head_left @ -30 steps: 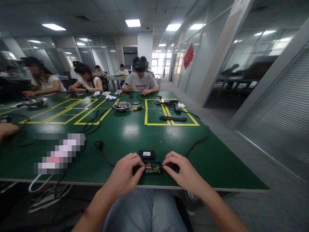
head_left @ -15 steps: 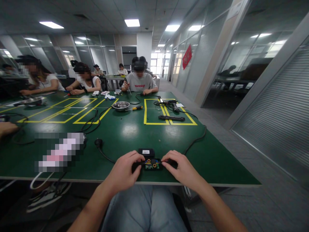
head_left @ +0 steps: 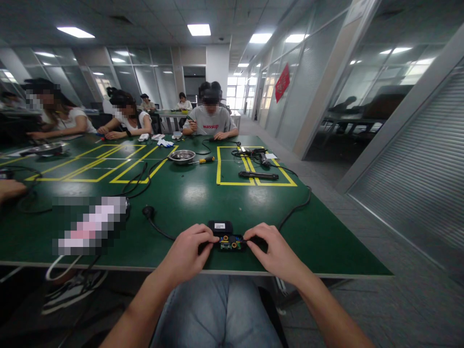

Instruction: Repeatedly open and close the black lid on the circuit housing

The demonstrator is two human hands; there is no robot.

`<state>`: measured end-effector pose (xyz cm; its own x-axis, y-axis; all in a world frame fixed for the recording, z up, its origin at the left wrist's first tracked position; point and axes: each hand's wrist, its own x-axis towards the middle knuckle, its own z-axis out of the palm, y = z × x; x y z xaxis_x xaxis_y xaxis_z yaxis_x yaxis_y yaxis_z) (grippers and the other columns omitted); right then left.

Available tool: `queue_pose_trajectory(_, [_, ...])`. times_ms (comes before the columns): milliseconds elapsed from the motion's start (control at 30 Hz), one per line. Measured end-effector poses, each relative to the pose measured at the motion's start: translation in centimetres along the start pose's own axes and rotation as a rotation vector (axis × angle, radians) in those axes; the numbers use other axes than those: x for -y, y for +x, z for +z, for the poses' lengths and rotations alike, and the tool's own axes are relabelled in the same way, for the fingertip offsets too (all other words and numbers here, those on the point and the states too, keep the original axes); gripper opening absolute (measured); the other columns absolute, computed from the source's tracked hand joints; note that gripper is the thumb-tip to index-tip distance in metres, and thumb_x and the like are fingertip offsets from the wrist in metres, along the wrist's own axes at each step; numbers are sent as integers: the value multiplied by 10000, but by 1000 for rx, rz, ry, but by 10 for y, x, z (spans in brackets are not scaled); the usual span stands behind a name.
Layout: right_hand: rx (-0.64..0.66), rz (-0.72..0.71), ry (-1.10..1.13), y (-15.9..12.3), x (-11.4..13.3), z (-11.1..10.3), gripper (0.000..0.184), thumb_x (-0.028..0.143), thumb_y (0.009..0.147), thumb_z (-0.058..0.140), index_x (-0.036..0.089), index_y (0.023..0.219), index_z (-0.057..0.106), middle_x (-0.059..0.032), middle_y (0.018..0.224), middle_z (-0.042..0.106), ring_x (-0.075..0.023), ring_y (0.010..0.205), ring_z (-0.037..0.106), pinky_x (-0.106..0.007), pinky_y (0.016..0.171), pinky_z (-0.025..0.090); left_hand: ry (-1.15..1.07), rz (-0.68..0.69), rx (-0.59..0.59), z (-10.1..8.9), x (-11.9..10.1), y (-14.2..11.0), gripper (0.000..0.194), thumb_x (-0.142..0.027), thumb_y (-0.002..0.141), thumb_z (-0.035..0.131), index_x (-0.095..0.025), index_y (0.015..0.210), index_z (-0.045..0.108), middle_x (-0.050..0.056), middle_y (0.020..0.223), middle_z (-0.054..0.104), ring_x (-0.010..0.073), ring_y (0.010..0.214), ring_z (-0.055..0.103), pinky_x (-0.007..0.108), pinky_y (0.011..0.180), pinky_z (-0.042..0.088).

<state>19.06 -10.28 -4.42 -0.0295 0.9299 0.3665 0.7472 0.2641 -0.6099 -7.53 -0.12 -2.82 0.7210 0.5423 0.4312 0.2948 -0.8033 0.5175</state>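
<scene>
An opened black power adapter (head_left: 231, 244) lies near the table's front edge, its circuit board with copper coils facing up. My left hand (head_left: 190, 247) pinches at its left end, where a cable enters. At the opposite end, the thumb and fingertips of my right hand (head_left: 270, 249) close on the adapter near the other cable. The exact grip points are partly hidden by my fingers. Just behind the board rests the black adapter cover (head_left: 220, 226), which bears a white label.
A power plug (head_left: 148, 211) lies left of my hands. Farther back are a metal bowl (head_left: 182, 157), a yellow-handled screwdriver (head_left: 206, 160), a black bar-shaped part (head_left: 258, 175) and tangled cables (head_left: 253, 153). A blurred pink-white object (head_left: 90, 224) sits left. A co-worker (head_left: 210, 118) faces me across the table.
The adapter sits slightly farther right in view, and my left thumb and fingers have drawn closer together at its end. The co-worker opposite has tilted the tool in hand.
</scene>
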Motion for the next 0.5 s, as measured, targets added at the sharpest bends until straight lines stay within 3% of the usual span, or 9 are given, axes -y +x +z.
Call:
queue_pose_trajectory(200, [-75,-86,-53,4,11,0,149,174,977,585,249,946,709,-91,1087,808,-305,1073,690,-509,960,495,69,11,-15,1,-5,-1,270,-91,956,578,-200,1036,812,100,1044,778,259,986,703,386,881,575])
queue_pose_trajectory(267, [-184,-97,-7,2,26,-1,150,215,991,588,265,945,722,-98,1079,815,-321,1064,687,-545,969,502,68,2,-16,0,-9,-3,278,-95,929,597,-199,1084,804,108,1084,773,271,1018,689,408,913,576])
queue_pose_trajectory(367, [-404,-71,274,-16,56,0,165,357,1062,552,296,1101,700,-125,1098,800,-340,1129,697,-551,985,554,38,-21,-34,-2,-12,-5,376,-125,909,630,-213,1248,764,116,1180,761,290,1089,674,454,1001,568])
queue_pose_trajectory(433, [-335,-139,401,-37,77,-2,301,492,1067,524,368,1323,621,-109,1138,797,-373,1237,684,-613,1047,551,25,-38,-63,-4,-11,-6,430,-158,919,633,-217,1335,725,122,1238,748,302,1134,666,492,1055,549])
queue_pose_trajectory(500, [-124,-179,388,-62,94,-7,397,577,1025,593,517,1414,541,-35,1151,802,-378,1303,661,-647,1074,554,27,-56,-80,-4,-10,-5,435,-187,934,632,-217,1362,708,125,1272,738,309,1157,661,513,1074,538])
